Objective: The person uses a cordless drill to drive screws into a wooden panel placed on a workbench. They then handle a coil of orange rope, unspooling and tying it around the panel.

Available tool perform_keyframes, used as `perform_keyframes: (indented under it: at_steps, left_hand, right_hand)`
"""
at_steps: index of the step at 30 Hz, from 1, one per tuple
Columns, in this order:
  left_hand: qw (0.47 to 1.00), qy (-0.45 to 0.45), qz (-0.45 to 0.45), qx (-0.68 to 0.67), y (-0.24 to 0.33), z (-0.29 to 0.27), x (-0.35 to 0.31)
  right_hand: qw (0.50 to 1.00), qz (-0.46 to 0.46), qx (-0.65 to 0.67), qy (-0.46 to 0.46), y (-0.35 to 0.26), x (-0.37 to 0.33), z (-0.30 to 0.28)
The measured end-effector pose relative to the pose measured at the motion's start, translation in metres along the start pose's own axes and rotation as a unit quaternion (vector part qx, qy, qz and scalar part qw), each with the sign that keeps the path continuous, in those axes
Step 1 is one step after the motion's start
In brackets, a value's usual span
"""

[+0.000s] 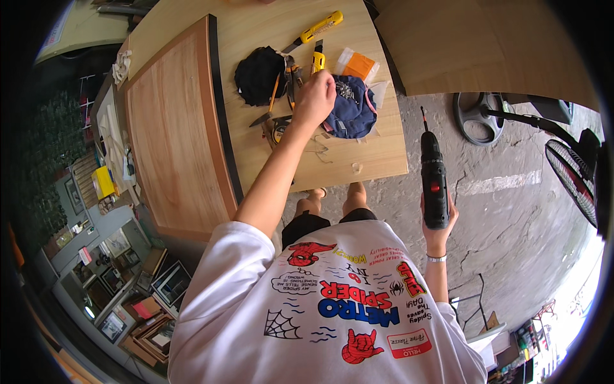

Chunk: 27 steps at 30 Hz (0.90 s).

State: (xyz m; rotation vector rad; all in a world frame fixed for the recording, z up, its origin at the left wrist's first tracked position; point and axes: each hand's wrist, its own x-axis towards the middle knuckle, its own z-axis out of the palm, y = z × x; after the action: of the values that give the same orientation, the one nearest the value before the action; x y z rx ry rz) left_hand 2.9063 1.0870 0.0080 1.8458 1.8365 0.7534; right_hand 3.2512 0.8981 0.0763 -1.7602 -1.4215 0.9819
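My left hand (316,97) is over the tabletop at the near edge of a dark blue cloth pouch (358,120) with small metal screws (346,91) lying on it. Its fingers are curled together, and whatever they pinch is hidden. Off the table's right side, my right hand (451,221) grips a black cordless drill (435,182), its thin bit pointing away from me. Just beyond my left hand lies a yellow utility knife (318,62). Pliers (291,72), a hammer (261,119) and a tape measure (279,130) lie to its left.
A framed wooden panel (169,134) rests along the table's left side. A black cloth bundle (259,75), another yellow utility knife (322,27) and an orange packet (359,66) lie on the wooden table (377,160). A fan (571,176) stands at right; framed pictures (160,329) crowd the lower left.
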Motion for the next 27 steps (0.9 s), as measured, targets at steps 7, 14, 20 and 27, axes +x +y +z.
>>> perform_keyframes:
  at_steps: [7,14,20,27]
  left_hand:
    - [0.857,-0.056,-0.266,-0.438,0.017,-0.072,-0.097]
    - [0.762,-0.100,-0.381,-0.515,0.021,-0.091,-0.263]
    - [0.740,0.037,-0.414,-0.528,0.034,-0.127,-0.319]
    - [0.657,0.249,-0.399,-0.589,0.013,-0.192,-0.377]
  right_hand:
    - [0.996,-0.072,-0.045,-0.037,-0.003,-0.006,0.012]
    - [0.971,-0.181,-0.077,-0.138,-0.079,0.014,0.064]
    - [0.921,-0.286,-0.162,-0.210,-0.103,0.020,0.116]
    - [0.888,-0.258,0.007,-0.380,-0.135,-0.005,0.152]
